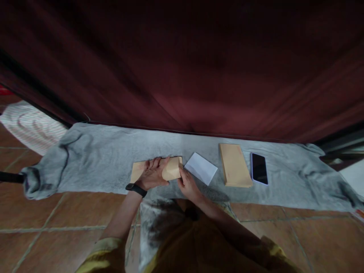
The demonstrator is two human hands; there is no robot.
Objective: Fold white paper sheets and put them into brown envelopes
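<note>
A tan paper envelope (172, 169) lies lengthwise on the grey cloth in front of me. My left hand (153, 175), with a black band at the wrist, rests flat across its middle, fingers spread. At the envelope's right end, my right hand (188, 185) pinches the edge, where a flap of paper stands slightly raised. Some fingertips of this hand are hidden behind the paper. Just right of that hand is a white sheet of paper (201, 168), lying at a slant. Farther right sits a stack of tan envelopes (235, 165), apart from both hands.
A phone (259, 168) with a pale purple case lies beside the stack. The grey cloth (96, 159) covers a long narrow surface. Behind it hangs a dark red curtain (199, 91). Striped fabric (35, 127) is at the left, and tiled floor (76, 212) lies below.
</note>
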